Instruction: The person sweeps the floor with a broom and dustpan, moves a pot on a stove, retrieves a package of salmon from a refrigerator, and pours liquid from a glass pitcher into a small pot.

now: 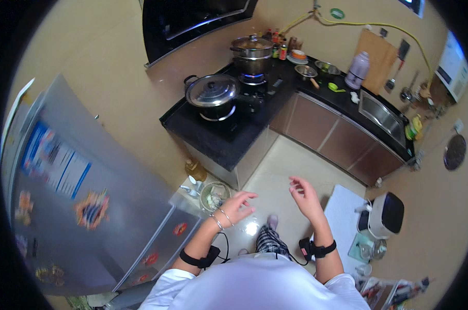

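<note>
My left hand (238, 208) hangs in the air with its fingers apart and nothing in it, two silver bangles at the wrist. Beneath and left of it, a waste basket (227, 190) stands on the floor by the fridge. My right hand (304, 195) is also raised and holds nothing, its fingers loosely curled. Ahead of both hands is a black countertop (214, 145) with a gas stove. On it a lidded dark pan (212, 93) sits over the front burner, its long handle pointing right. Behind, a steamer pot (252, 54) with a glass lid stands above a blue flame (253, 77).
A grey fridge (114, 155) fills the left side. Along the right counter are a metal bowl (306, 71), a green peeler (336, 88), a lilac thermos (358, 69) and a steel sink (383, 114). A white table (338, 217) at my right carries an air fryer (387, 215).
</note>
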A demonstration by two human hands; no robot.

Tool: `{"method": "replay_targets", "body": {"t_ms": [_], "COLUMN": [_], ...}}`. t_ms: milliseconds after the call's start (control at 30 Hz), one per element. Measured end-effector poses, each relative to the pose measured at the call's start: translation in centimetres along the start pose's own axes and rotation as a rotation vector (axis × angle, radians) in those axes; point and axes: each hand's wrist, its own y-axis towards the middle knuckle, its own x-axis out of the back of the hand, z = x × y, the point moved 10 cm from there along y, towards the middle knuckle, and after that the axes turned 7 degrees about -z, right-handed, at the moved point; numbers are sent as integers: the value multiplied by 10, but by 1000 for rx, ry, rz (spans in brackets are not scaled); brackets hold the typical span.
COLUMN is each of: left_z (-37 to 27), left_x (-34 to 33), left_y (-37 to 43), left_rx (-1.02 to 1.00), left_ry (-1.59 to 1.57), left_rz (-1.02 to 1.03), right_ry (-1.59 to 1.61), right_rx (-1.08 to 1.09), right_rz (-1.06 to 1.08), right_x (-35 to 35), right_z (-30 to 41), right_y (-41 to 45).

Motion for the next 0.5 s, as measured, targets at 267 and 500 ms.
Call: {"method": "replay_targets", "body": {"t_ms": [267,500], "left_z": [94,119], "left_x": [41,75], "left_y": [100,139], "left_rx": [304,543], "left_ry": [-49,-195], "left_rz": [-93,-383], "right_ry": [-266,83], "right_rx": [318,-631], "right_rz": [-86,985], "right_x": [-81,-214], "right_z": [-21,-88], "right_y": [308,364]}}
